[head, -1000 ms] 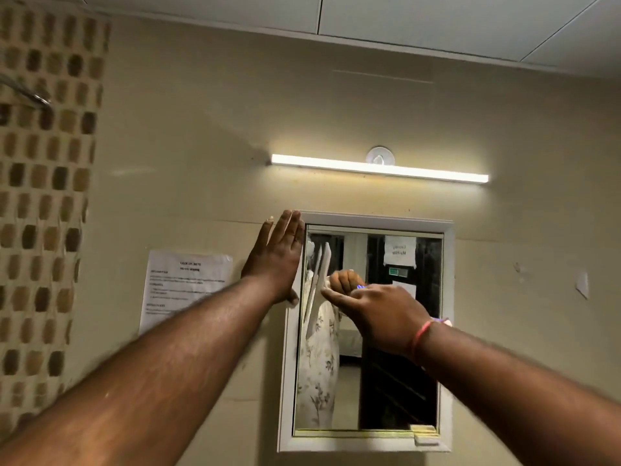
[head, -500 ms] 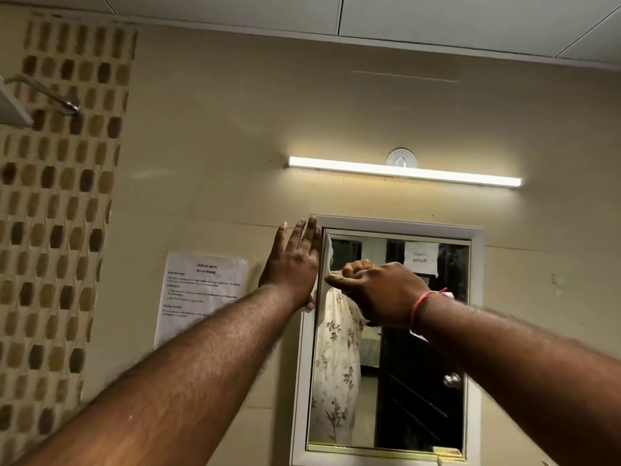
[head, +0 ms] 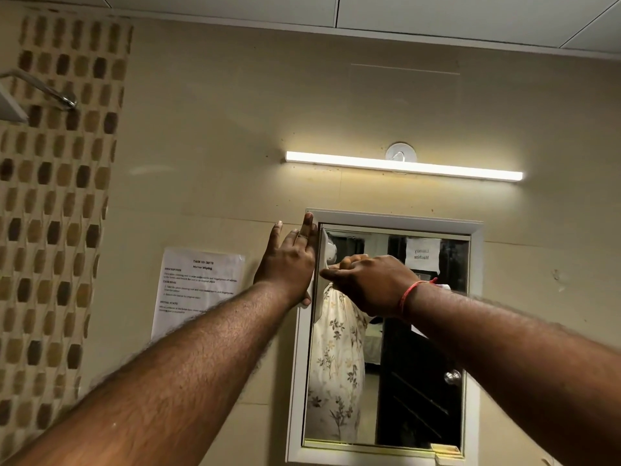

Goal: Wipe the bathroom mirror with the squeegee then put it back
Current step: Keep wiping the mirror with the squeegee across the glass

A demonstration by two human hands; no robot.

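The bathroom mirror point(head: 389, 381) hangs in a white frame point(head: 396, 218) on the beige wall. My left hand point(head: 289, 264) lies flat and open against the wall and the frame's upper left edge. My right hand point(head: 373, 284) is closed in a fist in front of the glass near its top left corner. A white piece of the squeegee point(head: 327, 252) shows just left of the fist, upright against the glass by the frame. My fingers hide its handle.
A lit tube light point(head: 403, 166) runs above the mirror. A printed paper notice point(head: 198, 287) is stuck to the wall left of my left hand. A metal rail point(head: 43, 89) juts from the brown mosaic tile strip point(head: 50, 230) at far left.
My right hand has moved up and to the left across the glass, from the middle height toward the top left corner. My left hand has stayed on the frame's edge.
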